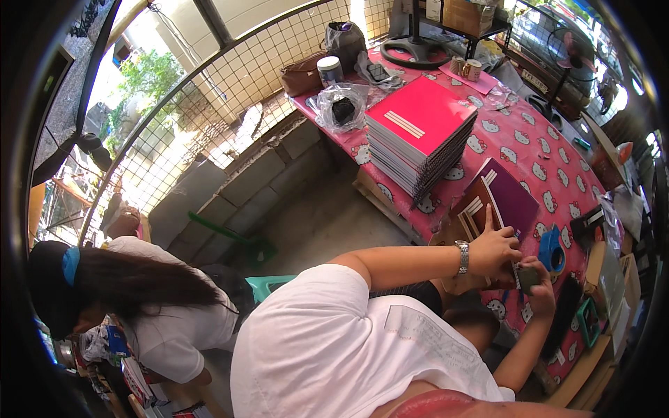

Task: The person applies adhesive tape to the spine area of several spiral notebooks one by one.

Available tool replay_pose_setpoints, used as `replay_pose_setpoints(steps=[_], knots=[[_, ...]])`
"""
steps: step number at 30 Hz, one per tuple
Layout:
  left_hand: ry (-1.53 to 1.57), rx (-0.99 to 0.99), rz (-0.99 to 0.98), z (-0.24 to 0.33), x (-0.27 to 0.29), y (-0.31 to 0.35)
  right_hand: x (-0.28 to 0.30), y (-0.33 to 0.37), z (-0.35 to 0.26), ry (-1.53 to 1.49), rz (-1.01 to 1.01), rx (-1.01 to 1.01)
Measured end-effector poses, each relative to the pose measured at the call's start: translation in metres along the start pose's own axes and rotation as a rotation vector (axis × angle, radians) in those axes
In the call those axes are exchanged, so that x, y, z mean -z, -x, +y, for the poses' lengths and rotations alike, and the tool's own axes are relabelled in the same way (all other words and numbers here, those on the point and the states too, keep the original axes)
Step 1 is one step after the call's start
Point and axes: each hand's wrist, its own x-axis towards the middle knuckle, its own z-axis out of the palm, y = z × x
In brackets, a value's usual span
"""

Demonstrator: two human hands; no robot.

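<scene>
Brown covers the notebook (479,193) in hand, which lies tilted at the near edge of the table (519,150), close to the person's body. The left hand (493,251) rests on it with the index finger stretched along the cover toward the pale label lines and the other fingers bent; whether its thumb pinches the notebook I cannot tell. The right hand (538,287), just to the right, has its fingers closed around a small dark item (527,277) at the notebook's near right edge; what kind of item is unclear.

Just beyond the brown one, partly covered by it, lies a purple notebook (519,198). Farther left stands a tall, fairly neat stack (433,115) of spiral notebooks, red on top. Right of the hands sits a blue tape holder (552,249).

As I judge it, the stack is the portion already dealt with, or at least set in order, while the brown notebook is midway through handling. The purple one seems to be waiting, though its stage, and how many others remain, cannot be told.
</scene>
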Motion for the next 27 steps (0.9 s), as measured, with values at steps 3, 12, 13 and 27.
replay_pose_setpoints(steps=[3, 12, 13, 27], knots=[[0.005, -0.032, 0.083, -0.006, -0.012, 0.003, -0.001, 0.0, 0.001, -0.037, -0.008, 0.108], [-0.011, -0.043, 0.059, -0.016, -0.016, -0.001, -0.008, -0.001, -0.022, -0.076, 0.005, 0.089], [0.004, -0.047, 0.082, -0.015, -0.019, 0.0, -0.009, -0.002, -0.025, -0.033, -0.028, 0.107], [0.068, 0.121, 0.054, -0.009, -0.008, 0.002, -0.001, -0.022, -0.01, 0.089, -0.046, 0.074]])
